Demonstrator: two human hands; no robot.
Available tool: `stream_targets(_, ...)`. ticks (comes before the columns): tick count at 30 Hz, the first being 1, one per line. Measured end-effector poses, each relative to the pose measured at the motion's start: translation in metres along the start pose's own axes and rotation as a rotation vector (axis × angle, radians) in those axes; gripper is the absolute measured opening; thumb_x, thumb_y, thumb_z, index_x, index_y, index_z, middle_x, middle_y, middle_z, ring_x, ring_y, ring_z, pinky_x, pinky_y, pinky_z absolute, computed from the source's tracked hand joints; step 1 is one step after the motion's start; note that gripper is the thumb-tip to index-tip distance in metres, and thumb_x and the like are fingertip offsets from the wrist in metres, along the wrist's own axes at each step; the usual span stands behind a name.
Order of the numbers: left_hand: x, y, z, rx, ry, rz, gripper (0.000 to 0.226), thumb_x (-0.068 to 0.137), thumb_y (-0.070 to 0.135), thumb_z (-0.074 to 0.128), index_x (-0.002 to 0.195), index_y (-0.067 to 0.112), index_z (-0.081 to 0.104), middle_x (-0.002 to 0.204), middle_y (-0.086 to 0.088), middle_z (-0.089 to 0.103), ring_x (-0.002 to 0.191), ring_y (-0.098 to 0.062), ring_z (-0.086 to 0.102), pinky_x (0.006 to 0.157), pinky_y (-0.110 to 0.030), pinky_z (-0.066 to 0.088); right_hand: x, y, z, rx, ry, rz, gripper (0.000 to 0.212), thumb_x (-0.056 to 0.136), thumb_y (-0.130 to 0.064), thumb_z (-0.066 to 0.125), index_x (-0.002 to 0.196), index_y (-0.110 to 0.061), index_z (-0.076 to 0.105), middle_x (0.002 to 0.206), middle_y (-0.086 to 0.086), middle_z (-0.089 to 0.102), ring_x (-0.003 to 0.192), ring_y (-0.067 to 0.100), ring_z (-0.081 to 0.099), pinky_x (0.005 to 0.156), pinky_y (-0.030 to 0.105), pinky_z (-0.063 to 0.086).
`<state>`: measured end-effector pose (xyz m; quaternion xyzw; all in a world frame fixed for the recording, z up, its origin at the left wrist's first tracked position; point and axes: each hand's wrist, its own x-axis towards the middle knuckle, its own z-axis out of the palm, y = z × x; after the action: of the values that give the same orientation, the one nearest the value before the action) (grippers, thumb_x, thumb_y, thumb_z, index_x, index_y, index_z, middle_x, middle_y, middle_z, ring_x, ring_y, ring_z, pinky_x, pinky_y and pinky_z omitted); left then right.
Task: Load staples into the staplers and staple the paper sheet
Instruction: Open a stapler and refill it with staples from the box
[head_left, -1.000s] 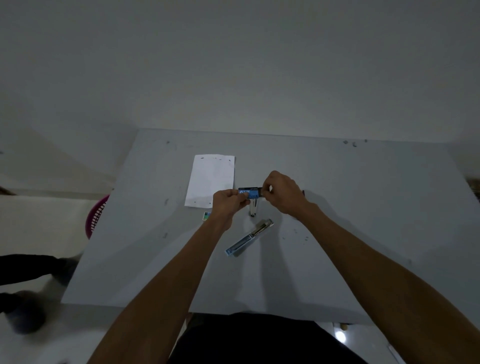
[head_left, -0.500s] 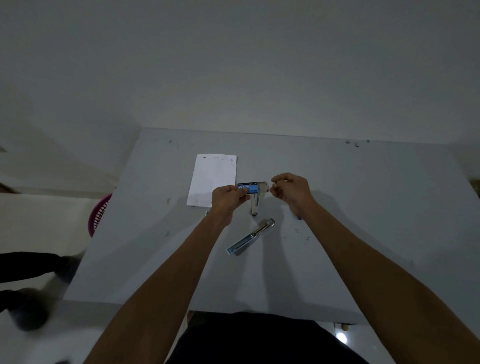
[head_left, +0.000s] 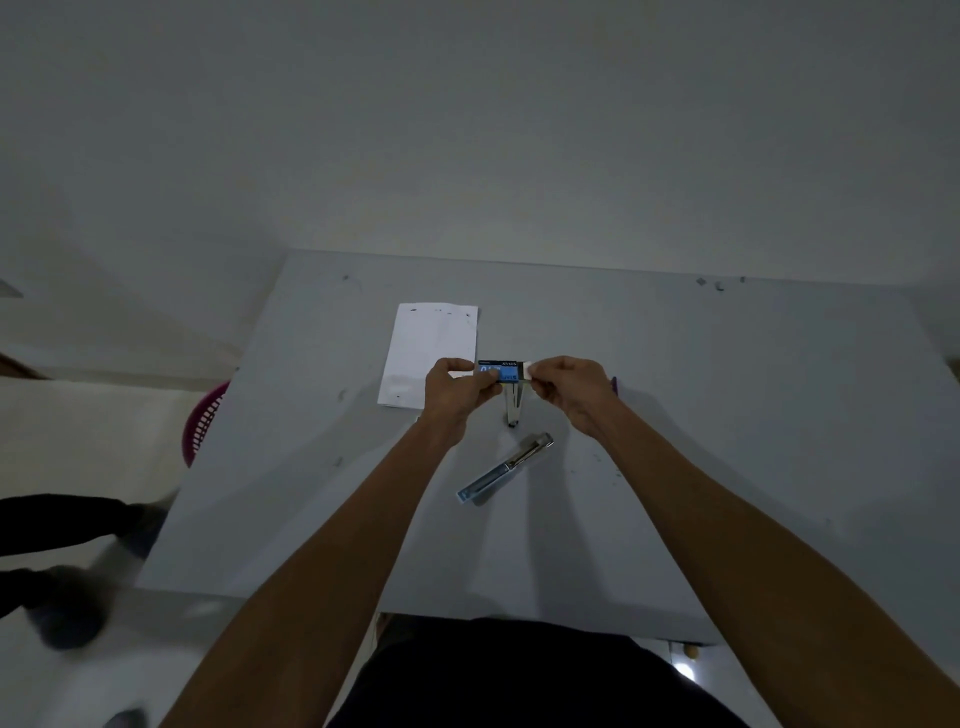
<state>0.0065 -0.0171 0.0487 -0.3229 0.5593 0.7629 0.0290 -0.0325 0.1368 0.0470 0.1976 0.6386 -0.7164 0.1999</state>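
The right hand (head_left: 571, 392) is coming back onto the box (head_left: 498, 372), pinching its pale end, while the left hand (head_left: 454, 389) is gripping the blue end. Both are hovering over the table (head_left: 727, 415), well apart from its edges; the paper (head_left: 431, 353) is lying just left, a stapler (head_left: 506, 467) nearer.

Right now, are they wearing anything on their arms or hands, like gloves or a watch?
No. The left hand and right hand are bare: no gloves, rings or watch that I can see. Both forearms are bare too, with no sleeves in view. At the bottom, the person wears dark clothing.
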Motion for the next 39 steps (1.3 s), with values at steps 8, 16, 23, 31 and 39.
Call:
stream_targets(8, -0.004, -0.004, -0.008, 0.079, -0.058, 0.043, 0.029, 0.081, -0.002, 0.07, 0.107, 0.004, 0.06, 0.113, -0.028, 0.062, 0.093, -0.034, 0.068, 0.069, -0.024, 0.06, -0.007, 0.001, 0.014, -0.162, -0.05, -0.068, 0.012, 0.081, 0.005, 0.068, 0.072, -0.003, 0.065, 0.072, 0.014, 0.062, 0.06, 0.017, 0.055, 0.067, 0.027, 0.053)
stream_targets(16, -0.001, -0.01, -0.031, 0.072, -0.022, 0.005, 0.033, 0.083, -0.004, 0.066, 0.115, -0.006, 0.061, 0.109, -0.027, 0.063, 0.078, -0.028, 0.067, 0.069, -0.023, 0.06, -0.006, 0.014, 0.024, -0.095, -0.148, 0.001, 0.008, 0.082, 0.011, 0.063, 0.087, 0.008, 0.068, 0.087, 0.018, 0.066, 0.077, 0.022, 0.066, 0.078, 0.026, 0.059)
stream_targets(23, 0.002, -0.035, -0.066, 0.093, 0.155, -0.101, 0.035, 0.08, -0.009, 0.067, 0.114, -0.011, 0.06, 0.113, -0.026, 0.06, 0.089, -0.033, 0.064, 0.064, -0.025, 0.059, -0.003, 0.026, 0.015, -0.03, -0.155, 0.093, 0.019, 0.082, 0.019, 0.056, 0.1, 0.016, 0.06, 0.093, 0.022, 0.063, 0.081, 0.028, 0.067, 0.08, 0.027, 0.058)
stream_targets(31, 0.009, -0.069, -0.099, 0.296, 0.357, -0.186, 0.025, 0.07, 0.002, 0.081, 0.088, 0.0, 0.064, 0.098, -0.02, 0.066, 0.084, -0.03, 0.068, 0.072, -0.037, 0.061, -0.001, 0.04, 0.003, 0.041, -0.012, 0.1, 0.015, 0.088, 0.012, 0.055, 0.075, 0.005, 0.057, 0.08, 0.019, 0.062, 0.077, 0.028, 0.065, 0.069, 0.024, 0.059)
stream_targets(39, 0.013, -0.083, -0.102, 0.508, 0.386, -0.138, 0.033, 0.068, 0.013, 0.082, 0.096, -0.001, 0.072, 0.098, -0.019, 0.071, 0.09, -0.03, 0.068, 0.083, -0.038, 0.058, 0.002, 0.046, -0.018, 0.044, 0.111, 0.096, 0.017, 0.084, -0.003, 0.069, 0.074, -0.004, 0.056, 0.073, 0.012, 0.06, 0.048, 0.011, 0.063, 0.051, 0.02, 0.055)
